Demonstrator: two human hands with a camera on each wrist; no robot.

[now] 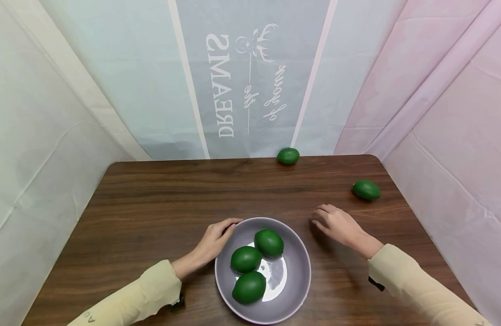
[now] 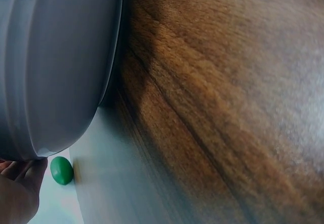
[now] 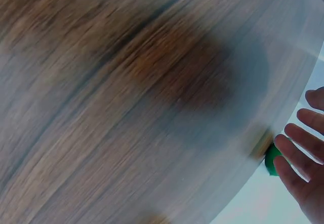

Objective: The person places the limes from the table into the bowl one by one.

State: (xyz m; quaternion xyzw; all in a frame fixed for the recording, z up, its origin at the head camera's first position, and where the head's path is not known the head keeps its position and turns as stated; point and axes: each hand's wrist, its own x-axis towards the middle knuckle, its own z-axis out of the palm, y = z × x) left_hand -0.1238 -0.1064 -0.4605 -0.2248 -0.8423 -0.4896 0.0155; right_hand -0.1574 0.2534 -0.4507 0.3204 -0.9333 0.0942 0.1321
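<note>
A grey-purple bowl [image 1: 293,280] stands near the table's front, with three green limes [image 1: 249,287] in its left half. At the bowl's upper left, my left hand [image 1: 207,246] holds the rim. Its fingers [image 2: 33,176] meet the bowl's edge in the left wrist view. Over the table to the right of the bowl is my right hand [image 1: 338,225], holding nothing. In the right wrist view its fingers [image 3: 301,140] are spread and partly cover a lime [image 3: 272,160]. One lime [image 1: 366,190] lies beyond that hand to the right, and another lime [image 1: 288,155] is at the far edge.
The dark wooden table [image 1: 173,194] has rounded far corners. Behind it hangs a pale blue cloth [image 1: 250,81] with white lettering, and light cloth walls [image 1: 458,149] flank both sides.
</note>
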